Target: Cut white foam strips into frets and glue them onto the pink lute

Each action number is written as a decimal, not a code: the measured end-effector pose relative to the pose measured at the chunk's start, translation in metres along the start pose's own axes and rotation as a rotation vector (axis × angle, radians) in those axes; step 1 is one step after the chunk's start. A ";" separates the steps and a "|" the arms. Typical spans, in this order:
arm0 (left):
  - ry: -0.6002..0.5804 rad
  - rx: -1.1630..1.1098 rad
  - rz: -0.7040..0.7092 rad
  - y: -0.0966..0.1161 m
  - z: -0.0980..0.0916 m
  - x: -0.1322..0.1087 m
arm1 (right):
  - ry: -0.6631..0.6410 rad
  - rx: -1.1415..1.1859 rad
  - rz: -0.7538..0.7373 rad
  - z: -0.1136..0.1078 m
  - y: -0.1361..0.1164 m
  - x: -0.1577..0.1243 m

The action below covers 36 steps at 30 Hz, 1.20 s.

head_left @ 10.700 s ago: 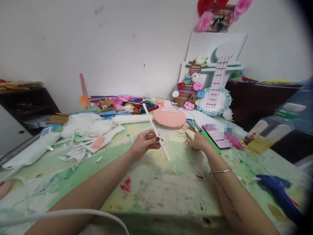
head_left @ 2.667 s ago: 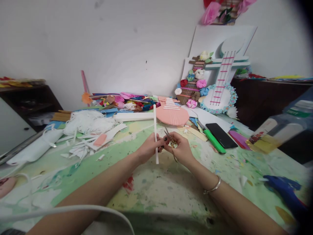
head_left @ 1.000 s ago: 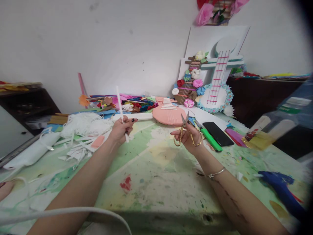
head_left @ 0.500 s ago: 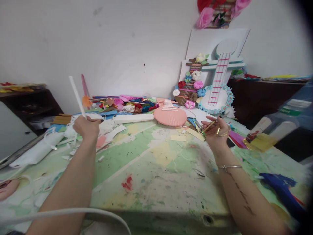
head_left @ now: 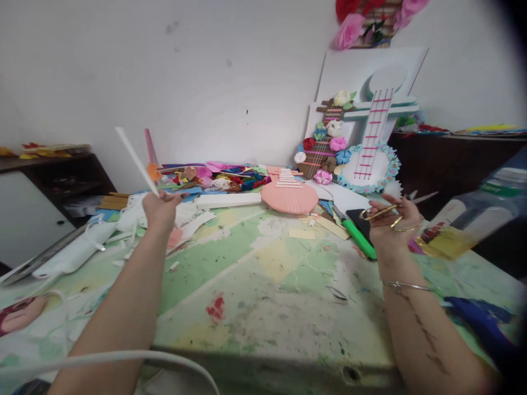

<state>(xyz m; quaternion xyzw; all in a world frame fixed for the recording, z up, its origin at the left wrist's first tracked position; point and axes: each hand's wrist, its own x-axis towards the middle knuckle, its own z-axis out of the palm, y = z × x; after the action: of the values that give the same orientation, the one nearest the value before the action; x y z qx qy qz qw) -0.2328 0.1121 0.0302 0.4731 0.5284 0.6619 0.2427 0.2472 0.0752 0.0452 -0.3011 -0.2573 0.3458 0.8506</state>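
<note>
My left hand [head_left: 160, 213] is closed around the lower end of a long white strip [head_left: 138, 163], which leans up and to the left over the table. On the other side, my right hand [head_left: 398, 226], palm turned up, has its fingers curled round gold-handled scissors [head_left: 377, 213]. Their blades point to the right, away from the table's middle. Close to this hand lie a green utility knife [head_left: 359, 239] and a black phone [head_left: 357, 218]. Between the hands, at the back, rests a pink guitar-shaped craft [head_left: 290, 198] with white strips and strings.
A plastic bottle of yellow liquid [head_left: 469, 219] and a blue glue gun [head_left: 480, 318] are at the right. Two decorated guitar crafts [head_left: 373, 167] lean on the wall. Coloured paper scraps [head_left: 206, 174] pile along the back. A white cable [head_left: 123, 355] crosses the near left.
My right hand has moved right with the scissors, uncovering the green utility knife and more of the phone. The white strip in my left hand tilts further left.
</note>
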 end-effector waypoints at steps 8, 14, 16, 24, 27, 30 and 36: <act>-0.458 -0.198 -0.195 0.032 0.078 -0.072 | -0.440 -0.226 0.202 0.040 0.052 -0.066; -0.855 -0.098 -0.219 0.048 0.112 -0.129 | -0.699 -0.267 0.393 0.057 0.065 -0.114; -0.948 -0.083 -0.233 0.046 0.121 -0.142 | -0.725 -0.241 0.447 0.059 0.065 -0.120; -1.093 -0.081 -0.321 0.035 0.136 -0.160 | -0.676 -0.212 0.472 0.056 0.071 -0.124; -1.108 -0.093 -0.365 0.030 0.133 -0.154 | -0.569 -0.170 0.401 0.053 0.072 -0.111; -1.067 -0.089 -0.380 0.024 0.130 -0.145 | -0.426 -0.110 0.303 0.046 0.068 -0.086; -0.859 -0.178 -0.553 0.012 0.121 -0.123 | -0.220 0.007 0.256 0.029 0.050 -0.042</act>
<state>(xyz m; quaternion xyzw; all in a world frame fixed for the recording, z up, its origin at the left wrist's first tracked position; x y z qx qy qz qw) -0.0701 0.0643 -0.0051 0.5224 0.4279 0.3617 0.6428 0.1800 0.0826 0.0211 -0.2888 -0.3072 0.4833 0.7672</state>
